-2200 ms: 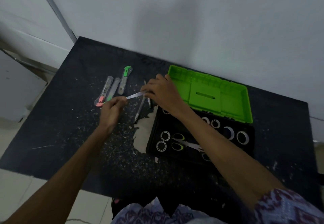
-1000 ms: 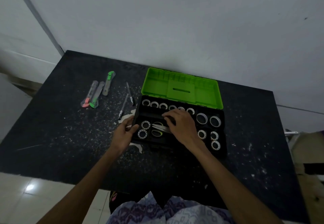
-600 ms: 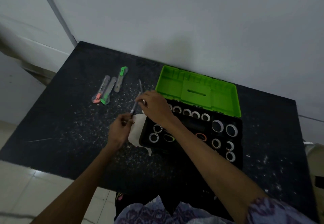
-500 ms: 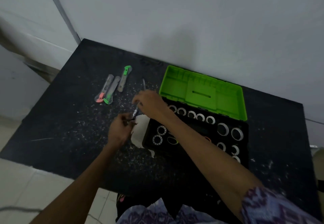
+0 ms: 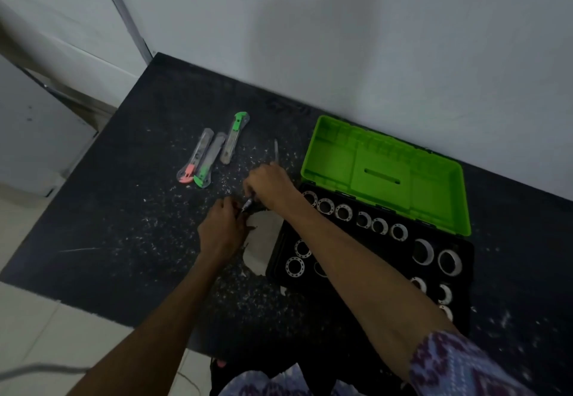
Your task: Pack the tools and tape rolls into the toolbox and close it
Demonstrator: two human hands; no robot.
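Seen from the head camera, the right hand (image 5: 269, 185) pinches a thin pen-like tool (image 5: 247, 205) just left of the open toolbox (image 5: 370, 242) on the black desk (image 5: 124, 225). The left hand (image 5: 220, 229) curls beside the tool's lower end; whether it grips it cannot be told. Tape rolls (image 5: 342, 211) sit inside the toolbox. Three utility knives (image 5: 214, 153) lie farther left.

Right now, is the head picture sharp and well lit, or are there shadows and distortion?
Head view: dim and soft; a broad shadow falls on the wall; the table edges splay from wide-angle distortion; the thin tool at the right hand and left hand is too blurred to identify; the green lid reads clearly.
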